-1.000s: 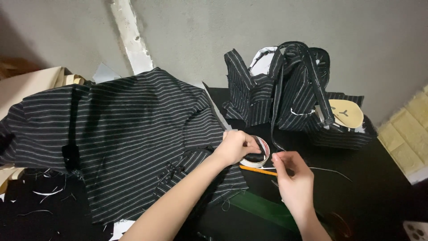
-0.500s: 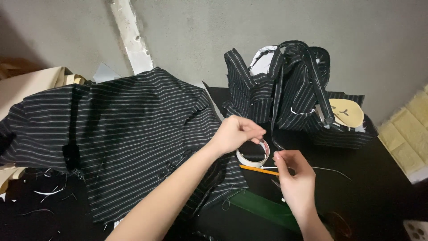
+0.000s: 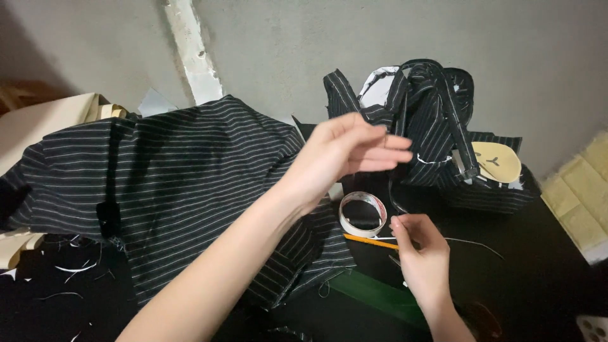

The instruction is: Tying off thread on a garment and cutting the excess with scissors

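Note:
My left hand (image 3: 351, 152) is raised above the table, its fingers pressed together on the upper end of a thin black strip (image 3: 394, 197). The strip curves down to my right hand (image 3: 419, 250), which pinches its lower end near the table. A white roll of tape (image 3: 362, 215) lies flat just left of my right hand, with an orange pencil (image 3: 370, 241) beside it. A black garment with thin white stripes (image 3: 158, 183) is spread out under my left forearm.
A pile of striped black fabric pieces (image 3: 430, 120) sits at the back, with a tan paper shape (image 3: 497, 161) on it. A green strip (image 3: 380, 294) lies near the black table's front. Thread scraps (image 3: 63, 272) litter the left. A grey wall (image 3: 285, 44) stands behind.
My left hand has lifted off the tape roll and risen, drawing the black strip up. My right hand stays low by the pencil.

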